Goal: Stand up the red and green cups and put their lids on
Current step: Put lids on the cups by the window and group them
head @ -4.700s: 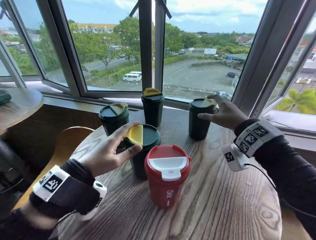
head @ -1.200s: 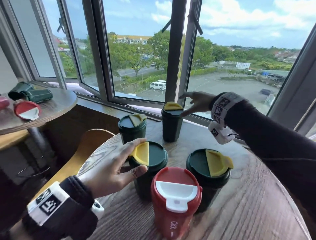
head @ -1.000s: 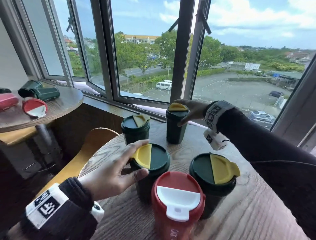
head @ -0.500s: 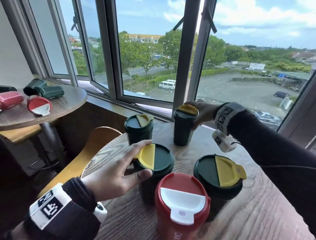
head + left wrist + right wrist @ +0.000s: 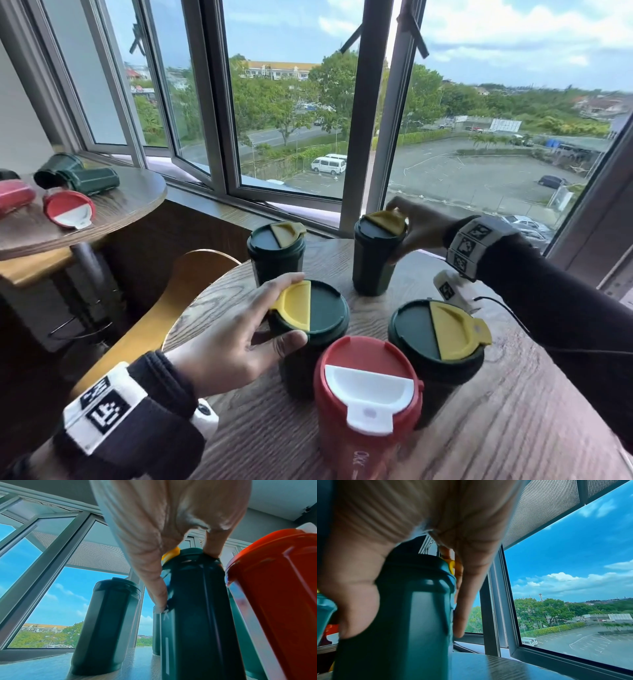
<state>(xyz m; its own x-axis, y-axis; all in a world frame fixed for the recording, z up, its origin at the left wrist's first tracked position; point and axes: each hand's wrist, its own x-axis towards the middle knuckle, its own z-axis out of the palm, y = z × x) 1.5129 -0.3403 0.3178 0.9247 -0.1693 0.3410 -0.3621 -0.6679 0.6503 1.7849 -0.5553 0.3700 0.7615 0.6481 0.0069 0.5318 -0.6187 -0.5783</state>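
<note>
5 lidded cups stand upright on the round wooden surface (image 5: 496, 428). The red cup (image 5: 368, 407), with its red and white lid, stands nearest the person. Just behind it stand 2 green cups with green and yellow lids. The left hand (image 5: 236, 339) holds the left one (image 5: 308, 329), with fingers on the yellow side of the lid and the thumb on the near rim. The other (image 5: 438, 346) stands untouched just right of the red cup. Further back, the right hand (image 5: 416, 229) grips the far right green cup (image 5: 375, 257) just under its lid, fingers and thumb curled round it. Another green cup (image 5: 275, 250) stands at far left. On a second surface (image 5: 130, 205) to the left lie 2 green cups (image 5: 77, 176), a red cup (image 5: 15, 197) and a loose red lid (image 5: 68, 209).
</note>
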